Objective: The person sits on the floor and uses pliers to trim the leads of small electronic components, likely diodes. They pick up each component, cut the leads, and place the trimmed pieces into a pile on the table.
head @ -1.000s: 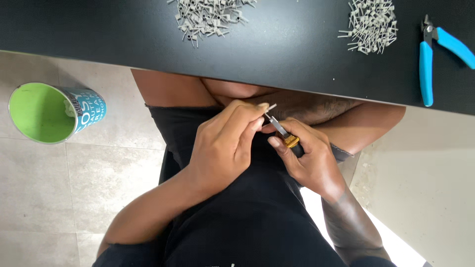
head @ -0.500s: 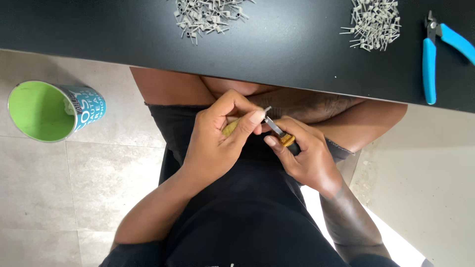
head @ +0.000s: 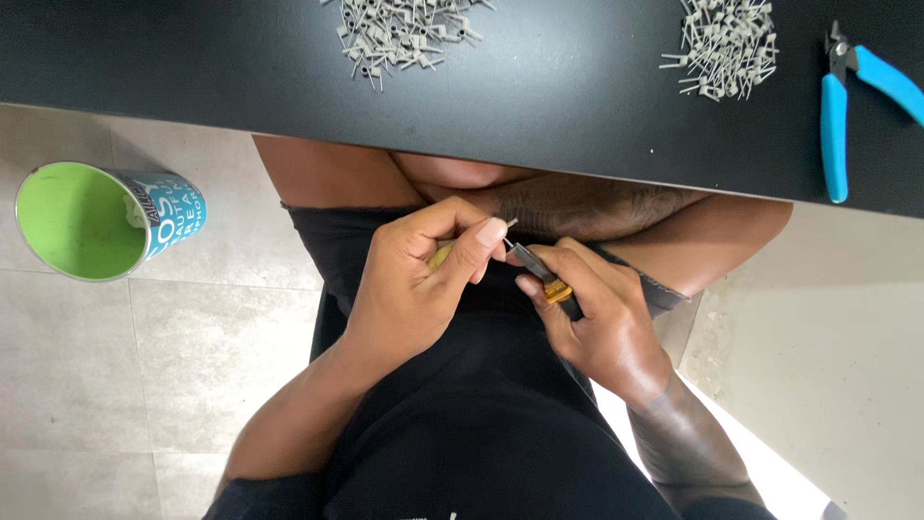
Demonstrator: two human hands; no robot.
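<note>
Hands meet below the black worktop [head: 539, 106] edge, over the lap. Left hand [head: 414, 279] pinches a small grey ferrule [head: 508, 226]; right hand [head: 597, 318] grips a small tool [head: 541, 276], tip touching it.

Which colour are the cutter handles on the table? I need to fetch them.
Bright blue; the cutters show in the head view.

Left hand [head: 414, 279] pinching, right hand [head: 597, 318] gripping
</note>
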